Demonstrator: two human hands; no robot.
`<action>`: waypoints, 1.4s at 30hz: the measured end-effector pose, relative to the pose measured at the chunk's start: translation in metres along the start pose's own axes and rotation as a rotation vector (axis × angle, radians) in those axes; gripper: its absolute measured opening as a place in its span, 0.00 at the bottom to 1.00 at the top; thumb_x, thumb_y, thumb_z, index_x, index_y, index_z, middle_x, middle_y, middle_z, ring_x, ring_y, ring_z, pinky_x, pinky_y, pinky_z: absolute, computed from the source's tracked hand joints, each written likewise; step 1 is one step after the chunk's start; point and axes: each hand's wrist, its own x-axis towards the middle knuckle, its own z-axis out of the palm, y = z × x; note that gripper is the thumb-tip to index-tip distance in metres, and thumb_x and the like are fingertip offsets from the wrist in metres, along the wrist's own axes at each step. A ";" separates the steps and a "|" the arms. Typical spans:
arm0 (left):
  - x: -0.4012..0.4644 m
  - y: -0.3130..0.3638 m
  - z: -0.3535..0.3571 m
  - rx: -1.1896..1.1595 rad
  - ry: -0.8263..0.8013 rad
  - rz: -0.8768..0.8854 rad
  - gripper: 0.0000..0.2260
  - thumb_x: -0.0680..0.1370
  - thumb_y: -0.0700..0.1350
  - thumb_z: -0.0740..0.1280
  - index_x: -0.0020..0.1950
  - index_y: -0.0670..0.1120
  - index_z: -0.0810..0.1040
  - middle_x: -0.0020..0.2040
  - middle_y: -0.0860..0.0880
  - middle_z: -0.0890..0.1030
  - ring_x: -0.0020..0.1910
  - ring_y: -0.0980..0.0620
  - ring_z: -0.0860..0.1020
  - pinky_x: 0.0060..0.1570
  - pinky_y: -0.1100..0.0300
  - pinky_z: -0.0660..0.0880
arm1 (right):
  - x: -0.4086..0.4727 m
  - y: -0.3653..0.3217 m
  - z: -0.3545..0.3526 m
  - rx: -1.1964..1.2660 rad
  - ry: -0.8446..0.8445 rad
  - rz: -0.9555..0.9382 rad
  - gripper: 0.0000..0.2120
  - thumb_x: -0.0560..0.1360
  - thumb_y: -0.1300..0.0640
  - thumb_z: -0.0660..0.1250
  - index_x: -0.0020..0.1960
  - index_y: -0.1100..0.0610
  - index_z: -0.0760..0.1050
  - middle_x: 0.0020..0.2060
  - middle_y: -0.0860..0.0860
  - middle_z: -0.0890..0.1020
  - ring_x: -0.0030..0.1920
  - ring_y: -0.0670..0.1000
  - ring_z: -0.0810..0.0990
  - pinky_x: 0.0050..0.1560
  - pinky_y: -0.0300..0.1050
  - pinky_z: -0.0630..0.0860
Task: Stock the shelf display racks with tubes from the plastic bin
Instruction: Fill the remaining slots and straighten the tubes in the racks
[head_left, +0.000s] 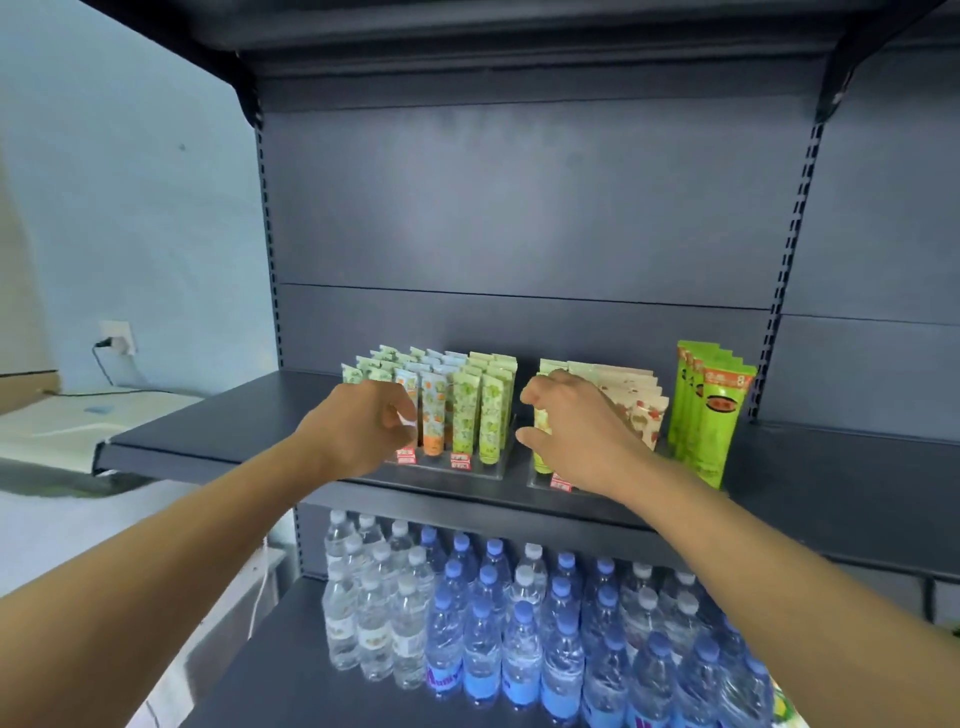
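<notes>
Dark grey shelving fills the view, pale blue wall off to the left with a socket and plugged cable (117, 340). Middle shelf (234, 426) carries two clear display racks near its front edge. Left rack (470, 470): upright tubes (462, 410) in rows, green-patterned, orange-patterned and blue-topped, red price tags along the rack's front lip. Right rack (540, 480): yellow-green tubes and cream ones with red print (644, 410), leaning back in rows. Taller bright green packs (709, 410) stand just beside it, toward the shelf's right end.

My left hand (363, 426) is at the front left corner of the left rack, fingers curled in toward the front-row tubes; cannot tell whether they pinch one. My right hand (576, 431) is over the right rack, fingers bent and spread apart, thumb low beside a yellow-green tube (542, 447); grip not clear.

Lower shelf: water bottles (519, 623), clear-capped at left, blue-capped to the right.
</notes>
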 end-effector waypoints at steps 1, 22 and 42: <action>0.000 -0.004 -0.002 -0.007 0.006 0.003 0.07 0.75 0.45 0.68 0.52 0.50 0.79 0.49 0.50 0.82 0.49 0.50 0.80 0.54 0.53 0.77 | 0.004 -0.002 0.001 -0.002 0.007 -0.003 0.15 0.76 0.53 0.66 0.61 0.57 0.73 0.56 0.53 0.75 0.56 0.55 0.75 0.56 0.52 0.74; 0.118 -0.030 0.007 0.071 0.133 0.638 0.17 0.73 0.56 0.68 0.60 0.55 0.74 0.60 0.56 0.75 0.61 0.53 0.68 0.60 0.57 0.65 | 0.072 -0.024 0.032 -0.182 0.144 0.302 0.16 0.72 0.48 0.70 0.57 0.52 0.76 0.51 0.46 0.80 0.56 0.50 0.73 0.59 0.48 0.70; 0.125 -0.014 0.039 0.265 0.177 0.579 0.23 0.68 0.62 0.71 0.58 0.53 0.76 0.57 0.52 0.68 0.59 0.49 0.63 0.56 0.55 0.59 | 0.091 -0.018 0.042 -0.292 0.017 0.239 0.19 0.72 0.50 0.71 0.61 0.53 0.75 0.54 0.47 0.80 0.56 0.50 0.75 0.60 0.44 0.62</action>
